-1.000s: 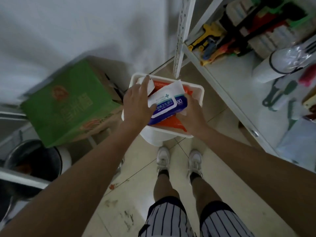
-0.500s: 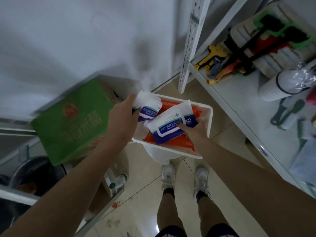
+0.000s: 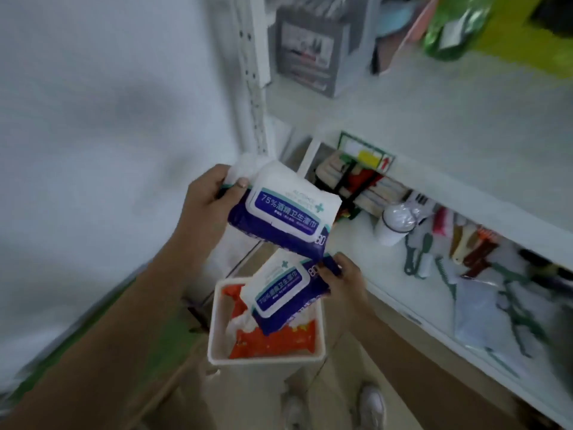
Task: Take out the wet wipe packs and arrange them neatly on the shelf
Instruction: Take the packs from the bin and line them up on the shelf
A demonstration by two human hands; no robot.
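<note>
My left hand (image 3: 207, 202) grips a white and blue wet wipe pack (image 3: 286, 209) by its left end, held up in front of the shelf post. My right hand (image 3: 347, 282) holds a second white and blue wet wipe pack (image 3: 286, 294) by its upper right corner, tilted just above the white bin (image 3: 217, 330). Orange packs (image 3: 279, 339) lie inside the bin. The white shelf (image 3: 434, 97) stretches to the right at two levels.
A perforated shelf post (image 3: 252, 88) rises behind the packs. A grey box (image 3: 310, 54) and green bags (image 3: 455, 26) stand on the upper shelf. The lower shelf carries a white roll (image 3: 395, 225), brushes and small tools. A green carton (image 3: 102, 308) lies at left. My shoes (image 3: 372, 405) show below.
Both hands have lifted their packs up out of the bin toward the shelf. The view has tipped upward, so the upper shelf is now in sight.
</note>
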